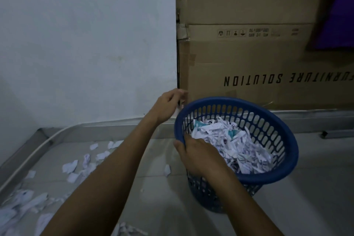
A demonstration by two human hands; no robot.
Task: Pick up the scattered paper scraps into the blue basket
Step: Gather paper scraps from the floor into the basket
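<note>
The blue basket [275, 175] is already heaped with paper scraps [235, 145], though many lie scattered on the floor [157, 193]. The right hand [197, 156] grips its rim; the left hand [169, 104] pinches 1 scrap beside it.

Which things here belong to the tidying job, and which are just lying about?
Part of the job:
- round blue plastic basket
- white torn paper scraps on the floor
- left hand
- right hand, gripping the basket's rim

Just there:
- large brown cardboard box
- purple cloth

Grey floor [157, 207] carries paper scraps [70, 166], cardboard box [258, 59]
</note>
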